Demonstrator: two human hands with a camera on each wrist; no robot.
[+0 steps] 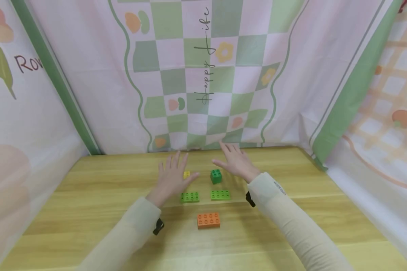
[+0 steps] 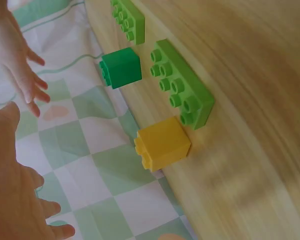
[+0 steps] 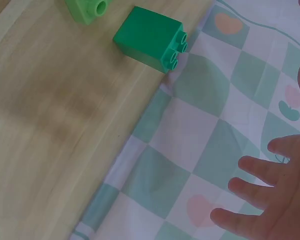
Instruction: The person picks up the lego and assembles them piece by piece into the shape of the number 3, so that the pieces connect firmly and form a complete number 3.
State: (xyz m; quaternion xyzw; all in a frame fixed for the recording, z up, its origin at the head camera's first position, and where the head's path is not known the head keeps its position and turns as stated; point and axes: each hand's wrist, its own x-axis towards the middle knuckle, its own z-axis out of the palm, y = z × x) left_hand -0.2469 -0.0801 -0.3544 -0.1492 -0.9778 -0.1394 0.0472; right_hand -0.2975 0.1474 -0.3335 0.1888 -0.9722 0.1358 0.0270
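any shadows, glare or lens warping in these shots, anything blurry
Head view: pale sheen on the flat wood-grain tabletop near the bottom edge, soft shadow beside the right pale fabric sleeve; left wrist view: the wood grain bows, suggesting lens distortion; right wrist view: diffuse shadow lower left of the dark green boxy plastic block, whose edges look crisp.

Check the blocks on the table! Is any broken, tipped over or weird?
Nothing stands out. The orange block, left light green block, right light green block, dark green block and yellow block all sit studs up, with no damage showing.
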